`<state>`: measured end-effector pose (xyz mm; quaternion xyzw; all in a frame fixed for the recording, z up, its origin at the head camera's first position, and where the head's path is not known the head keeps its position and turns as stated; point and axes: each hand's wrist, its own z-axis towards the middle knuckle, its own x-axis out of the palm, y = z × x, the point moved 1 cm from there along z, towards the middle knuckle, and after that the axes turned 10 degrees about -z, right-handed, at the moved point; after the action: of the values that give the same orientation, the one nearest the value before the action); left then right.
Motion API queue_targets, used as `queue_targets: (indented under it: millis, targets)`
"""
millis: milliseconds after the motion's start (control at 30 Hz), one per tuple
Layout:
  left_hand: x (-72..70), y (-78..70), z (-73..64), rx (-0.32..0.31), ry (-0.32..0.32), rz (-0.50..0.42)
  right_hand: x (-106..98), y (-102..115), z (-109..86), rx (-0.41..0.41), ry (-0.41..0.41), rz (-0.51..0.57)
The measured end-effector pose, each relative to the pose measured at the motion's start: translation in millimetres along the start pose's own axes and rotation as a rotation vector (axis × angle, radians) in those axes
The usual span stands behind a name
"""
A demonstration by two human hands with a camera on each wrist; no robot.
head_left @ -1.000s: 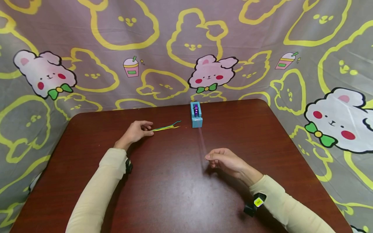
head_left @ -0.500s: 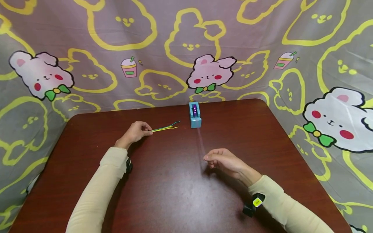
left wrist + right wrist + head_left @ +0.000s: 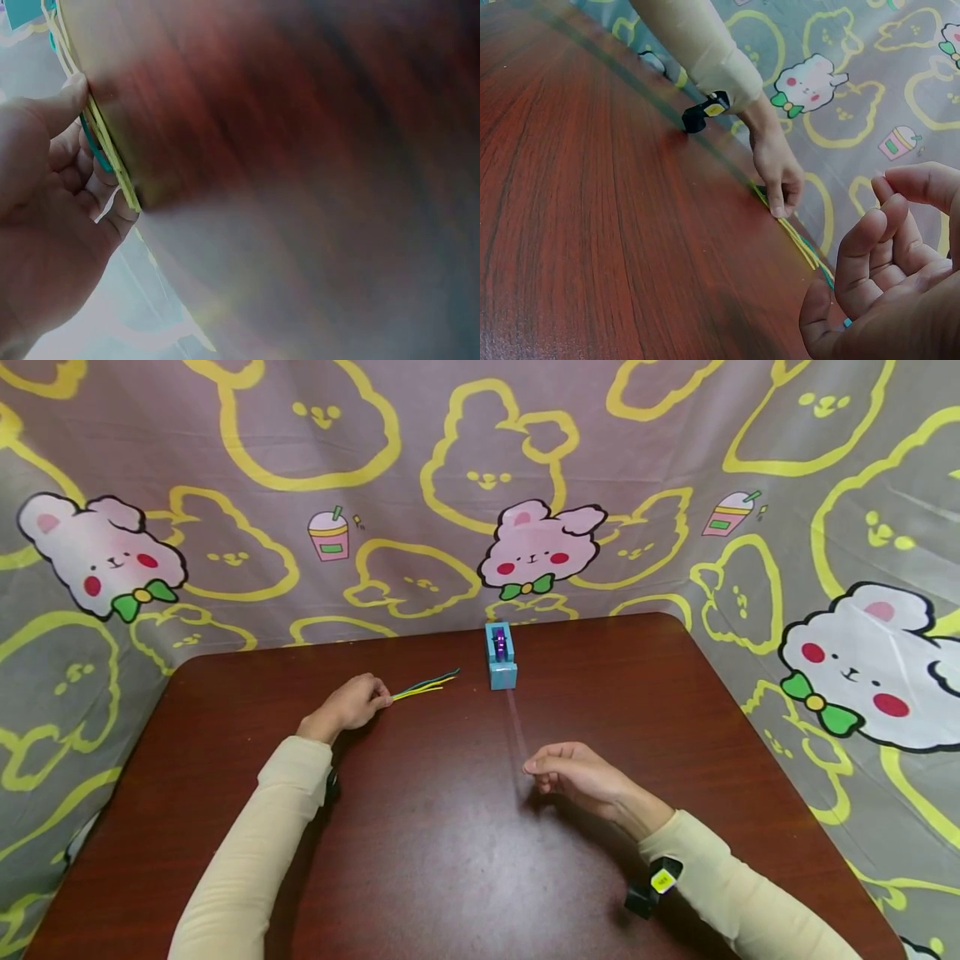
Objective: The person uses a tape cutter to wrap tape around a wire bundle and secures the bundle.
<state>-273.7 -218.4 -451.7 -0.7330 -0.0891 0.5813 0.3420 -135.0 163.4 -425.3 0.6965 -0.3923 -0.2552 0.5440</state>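
Observation:
At the far side of the table my left hand (image 3: 351, 703) pinches several thin yellow and teal-green wires (image 3: 420, 687) between thumb and fingers. Their loose ends fan out toward the dispenser; in the left wrist view the wires (image 3: 105, 139) run past the thumb across the fingers. A light-blue tape dispenser (image 3: 504, 676) stands near the back edge with a purple roll (image 3: 500, 643) in it. From its front a clear strip of tape (image 3: 514, 722) stretches toward me. My right hand (image 3: 577, 775) pinches the strip's near end between thumb and forefinger, above the table.
The brown wooden table (image 3: 450, 877) has a glossy top with rounded back corners. A patterned curtain (image 3: 405, 510) hangs close behind it and along both sides. Each sleeve has a dark device (image 3: 642, 900) strapped at the wrist.
The left hand has turned slightly, and the wires' free ends have shifted a little left and up. The right hand keeps the tape stretched, almost unmoved. The head view has shifted slightly.

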Motion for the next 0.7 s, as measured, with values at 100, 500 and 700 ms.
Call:
queue_targets:
  millis: [100,500,700]
  targets:
    - [0.0,-1.0,-0.7,0.029,0.021,0.055,0.3,0.4,-0.4,-0.001,-0.002,0.0]
    - [1.7,-4.0,-3.6,0.031,0.055,0.187,1.5,0.3,0.0,-0.007,-0.004,0.011]
    - [-0.5,-6.0,-3.5,0.033,-0.009,0.207,3.3,1.2,1.2,-0.007,-0.003,0.009]
